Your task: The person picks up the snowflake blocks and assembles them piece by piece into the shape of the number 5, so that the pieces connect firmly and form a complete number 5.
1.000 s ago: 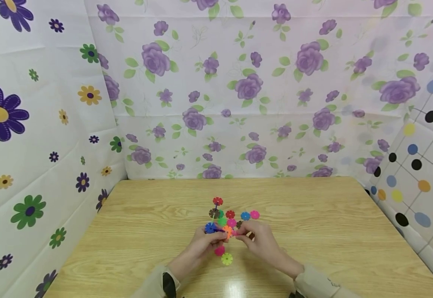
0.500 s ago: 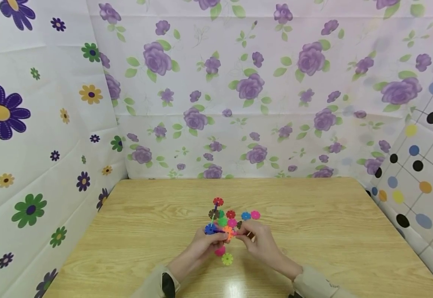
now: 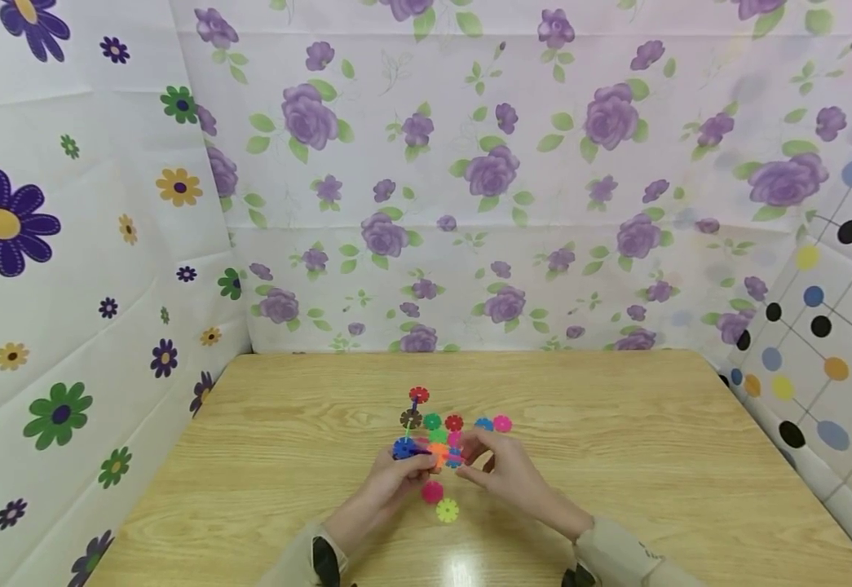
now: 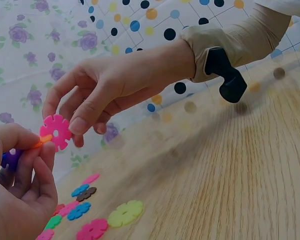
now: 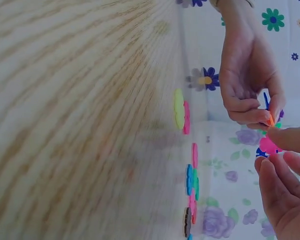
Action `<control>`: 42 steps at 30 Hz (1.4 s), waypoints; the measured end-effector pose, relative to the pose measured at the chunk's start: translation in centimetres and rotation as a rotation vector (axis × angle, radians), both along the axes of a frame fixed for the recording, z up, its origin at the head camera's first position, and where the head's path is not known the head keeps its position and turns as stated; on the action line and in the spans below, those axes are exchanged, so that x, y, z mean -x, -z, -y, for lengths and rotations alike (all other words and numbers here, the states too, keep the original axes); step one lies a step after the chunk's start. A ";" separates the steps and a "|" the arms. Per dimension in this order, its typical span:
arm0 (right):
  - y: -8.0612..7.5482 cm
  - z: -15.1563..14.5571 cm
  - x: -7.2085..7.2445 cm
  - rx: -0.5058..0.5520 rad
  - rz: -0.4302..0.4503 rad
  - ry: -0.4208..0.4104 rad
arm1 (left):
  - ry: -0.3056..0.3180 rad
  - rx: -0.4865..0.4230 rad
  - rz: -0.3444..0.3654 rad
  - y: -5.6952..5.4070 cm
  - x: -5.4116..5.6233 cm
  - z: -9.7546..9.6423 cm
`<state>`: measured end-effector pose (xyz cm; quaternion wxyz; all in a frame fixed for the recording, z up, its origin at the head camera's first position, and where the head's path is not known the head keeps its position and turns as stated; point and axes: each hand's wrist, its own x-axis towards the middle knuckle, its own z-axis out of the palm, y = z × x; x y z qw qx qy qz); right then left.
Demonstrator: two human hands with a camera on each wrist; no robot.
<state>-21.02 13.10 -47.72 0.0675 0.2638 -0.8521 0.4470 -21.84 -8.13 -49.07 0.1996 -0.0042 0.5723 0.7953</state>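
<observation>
My left hand [image 3: 390, 483] pinches an orange notched plastic disc [image 3: 438, 454], part of a joined chain of flower-shaped building discs. The chain also has a blue disc [image 3: 404, 449], a brown disc [image 3: 411, 419] and a red disc [image 3: 419, 395] at its far end. A pink disc [image 4: 56, 132] is slotted edge-on to the orange one, on the side of my right hand [image 3: 509, 474]. The right thumb and fingers are spread apart around the pink disc. In the left wrist view the thumb tip is at its edge; whether it touches is unclear.
Loose discs lie flat on the wooden table [image 3: 616, 424]: yellow-green [image 3: 447, 510], magenta [image 3: 432, 492], green [image 3: 432, 421], red [image 3: 454, 422], pink [image 3: 502, 423] and several others. Patterned cloth [image 3: 499, 269] hangs behind the table and at both sides.
The right hand has loosened its pinch on the pink disc and spread its fingers. The left hand and the chain have shifted slightly left, uncovering a blue disc.
</observation>
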 end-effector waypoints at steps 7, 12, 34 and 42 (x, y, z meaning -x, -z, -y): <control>0.3 -0.2 0.2 0.003 0.101 -0.019 | -0.027 0.000 0.014 0.1 0.2 0.7; 0.7 -0.1 0.5 -0.043 0.199 -0.045 | -0.044 -0.001 0.024 0.0 0.4 1.1; 2.5 1.8 0.0 -0.256 0.317 -0.131 | -0.036 -0.014 0.016 0.0 0.7 1.1; 2.5 2.6 -0.1 -0.294 0.308 -0.112 | -0.057 -0.013 0.026 0.1 0.8 1.1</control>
